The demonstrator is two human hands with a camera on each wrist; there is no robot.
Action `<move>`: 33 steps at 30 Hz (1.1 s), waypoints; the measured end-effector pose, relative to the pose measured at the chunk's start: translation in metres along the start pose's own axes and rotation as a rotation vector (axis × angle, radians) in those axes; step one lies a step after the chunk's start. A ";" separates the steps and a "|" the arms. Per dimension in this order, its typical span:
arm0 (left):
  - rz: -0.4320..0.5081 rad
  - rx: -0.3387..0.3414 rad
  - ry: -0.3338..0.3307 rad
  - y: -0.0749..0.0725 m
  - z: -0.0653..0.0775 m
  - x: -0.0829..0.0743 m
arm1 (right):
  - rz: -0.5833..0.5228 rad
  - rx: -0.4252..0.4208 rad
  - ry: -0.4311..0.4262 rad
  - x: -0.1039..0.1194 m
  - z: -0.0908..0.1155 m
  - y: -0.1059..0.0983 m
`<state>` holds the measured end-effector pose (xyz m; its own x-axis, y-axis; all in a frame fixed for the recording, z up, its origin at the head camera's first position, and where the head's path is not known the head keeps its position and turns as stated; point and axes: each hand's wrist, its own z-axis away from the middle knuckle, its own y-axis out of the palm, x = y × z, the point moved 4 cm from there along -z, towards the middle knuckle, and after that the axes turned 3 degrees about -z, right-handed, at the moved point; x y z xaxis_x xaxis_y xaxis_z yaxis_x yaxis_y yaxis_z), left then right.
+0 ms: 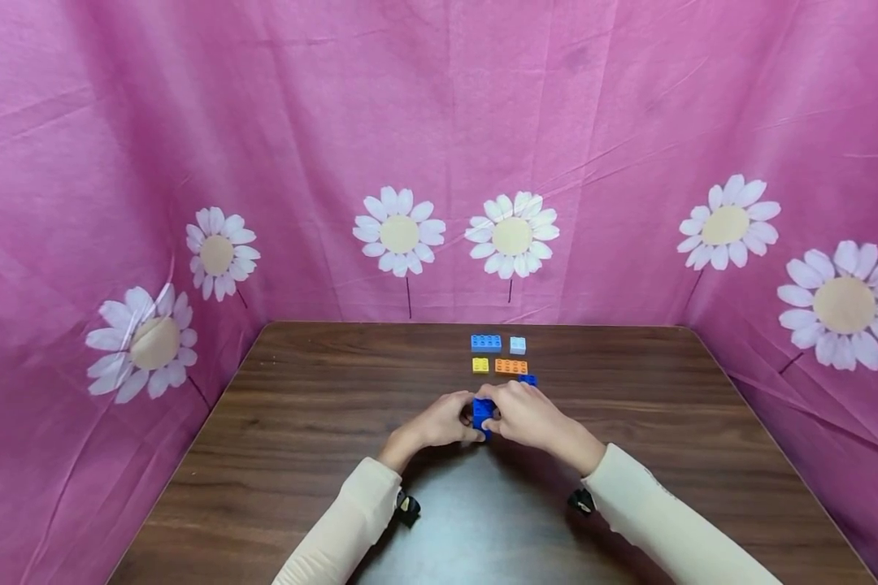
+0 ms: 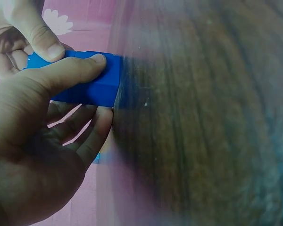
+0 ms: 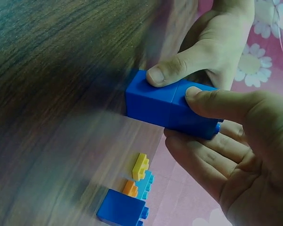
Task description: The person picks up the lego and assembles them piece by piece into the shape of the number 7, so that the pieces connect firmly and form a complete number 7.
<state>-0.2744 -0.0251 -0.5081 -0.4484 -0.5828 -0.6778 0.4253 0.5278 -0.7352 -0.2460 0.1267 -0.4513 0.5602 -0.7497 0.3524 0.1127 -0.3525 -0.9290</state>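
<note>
Two dark blue toy bricks are stacked upright at the table's middle, a lower brick (image 3: 146, 100) at the wood and an upper brick (image 3: 191, 115) with studs on top. My left hand (image 1: 439, 421) grips the lower brick, its thumb flat along the near side and fingers behind. From the other side my right hand (image 1: 527, 413) pinches the upper brick between thumb and fingers. Just beyond the right hand lies another dark blue brick (image 1: 528, 379), partly hidden by that hand in the head view.
Behind the hands lie a yellow brick (image 1: 480, 366), an orange brick (image 1: 511, 366), a longer mid-blue brick (image 1: 486, 343) and a small light blue brick (image 1: 518, 345). A pink curtain (image 1: 454, 122) with daisies surrounds the wooden table (image 1: 300, 422) at the back and sides.
</note>
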 end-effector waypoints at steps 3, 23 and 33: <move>0.007 0.009 -0.001 0.000 0.002 0.000 | -0.036 0.000 0.016 -0.001 0.000 0.000; 0.428 -0.135 0.023 0.003 0.005 -0.003 | -0.105 -0.103 -0.051 -0.009 0.010 0.007; 0.463 -0.167 0.036 0.004 0.003 0.000 | -0.269 -0.098 -0.010 -0.028 0.020 -0.004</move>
<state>-0.2702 -0.0248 -0.5116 -0.2698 -0.2431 -0.9317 0.4559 0.8200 -0.3460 -0.2462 0.1603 -0.4597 0.5286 -0.6164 0.5836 0.1787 -0.5913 -0.7864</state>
